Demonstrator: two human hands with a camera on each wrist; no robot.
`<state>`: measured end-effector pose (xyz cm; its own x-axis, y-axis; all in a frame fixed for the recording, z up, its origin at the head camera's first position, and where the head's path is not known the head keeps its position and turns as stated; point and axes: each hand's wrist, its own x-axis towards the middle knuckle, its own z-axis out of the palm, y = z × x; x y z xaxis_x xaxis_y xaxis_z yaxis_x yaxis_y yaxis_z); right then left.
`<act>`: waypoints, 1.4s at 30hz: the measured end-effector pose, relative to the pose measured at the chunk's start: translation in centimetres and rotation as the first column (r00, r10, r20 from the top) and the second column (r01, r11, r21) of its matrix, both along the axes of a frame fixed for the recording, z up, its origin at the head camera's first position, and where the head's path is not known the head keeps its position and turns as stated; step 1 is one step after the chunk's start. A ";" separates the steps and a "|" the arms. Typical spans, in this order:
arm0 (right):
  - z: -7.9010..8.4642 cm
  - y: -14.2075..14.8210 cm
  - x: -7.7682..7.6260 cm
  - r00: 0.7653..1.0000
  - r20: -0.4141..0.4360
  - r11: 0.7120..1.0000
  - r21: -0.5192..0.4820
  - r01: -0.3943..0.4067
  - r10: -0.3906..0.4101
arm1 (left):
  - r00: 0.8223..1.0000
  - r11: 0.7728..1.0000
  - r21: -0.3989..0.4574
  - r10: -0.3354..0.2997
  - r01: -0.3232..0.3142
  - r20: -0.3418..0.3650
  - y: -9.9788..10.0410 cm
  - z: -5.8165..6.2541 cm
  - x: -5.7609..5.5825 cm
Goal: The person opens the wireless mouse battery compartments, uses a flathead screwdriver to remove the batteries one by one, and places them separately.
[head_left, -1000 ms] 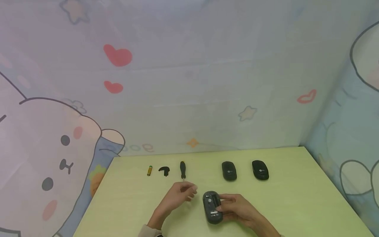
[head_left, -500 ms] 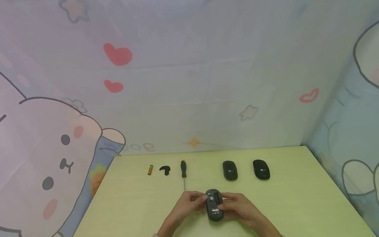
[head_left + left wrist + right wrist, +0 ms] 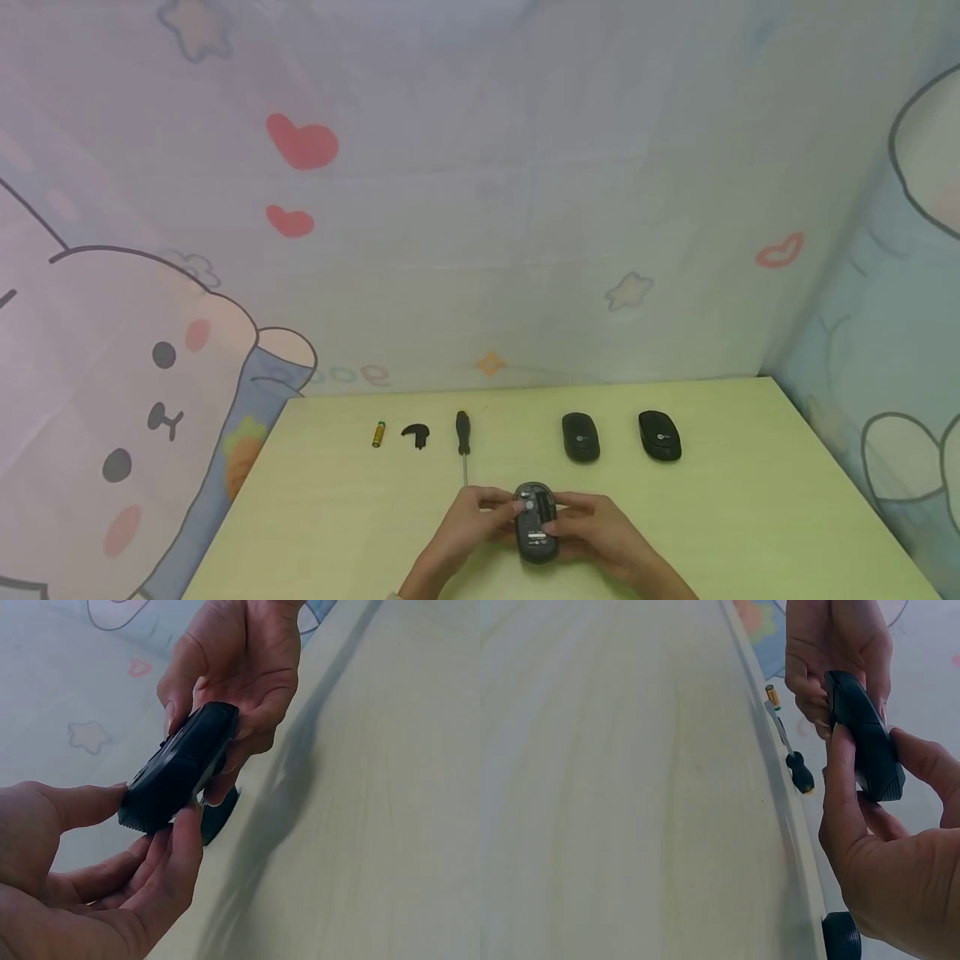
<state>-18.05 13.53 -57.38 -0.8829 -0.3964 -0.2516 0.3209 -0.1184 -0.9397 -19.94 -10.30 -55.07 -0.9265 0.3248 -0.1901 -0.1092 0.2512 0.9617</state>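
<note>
A dark computer mouse [image 3: 537, 546] is held underside up between both hands in the head view, showing a long dark slot and a pale label. My left hand [image 3: 476, 521] pinches its left edge, thumb on the underside near the far end. On the other side my right hand [image 3: 603, 533] grips the right edge, with its thumb by the slot. In the left wrist view, the mouse [image 3: 180, 765] is tilted, with left thumb and fingers at its near end. The right wrist view shows the mouse [image 3: 866, 739] from the side, right thumb and fingers around it.
Along the back of the pale table [image 3: 315, 500] lie a small battery [image 3: 378, 434], a curved black plastic piece [image 3: 417, 435] and a screwdriver [image 3: 463, 433]. Further right are two more black mice, one nearer the middle [image 3: 581, 437] and one beyond it [image 3: 660, 435]. A printed cloth [image 3: 480, 208] hangs behind.
My left hand has come in from the left, apart from the mouse at first, and now holds its left edge. The right hand has kept its grip.
</note>
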 end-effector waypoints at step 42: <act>0.7 -2.2 -6.6 0.971 -0.113 0.975 0.052 0.217 -0.210 | 0.998 0.999 0.044 0.012 -0.014 0.054 -1.8 0.6 -9.0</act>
<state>-24.62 11.34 -56.65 -0.9685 -0.1818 -0.1704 0.1925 -0.1119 -0.9749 -28.98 -12.09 -54.45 -0.9196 0.3221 -0.2249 -0.1637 0.2064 0.9647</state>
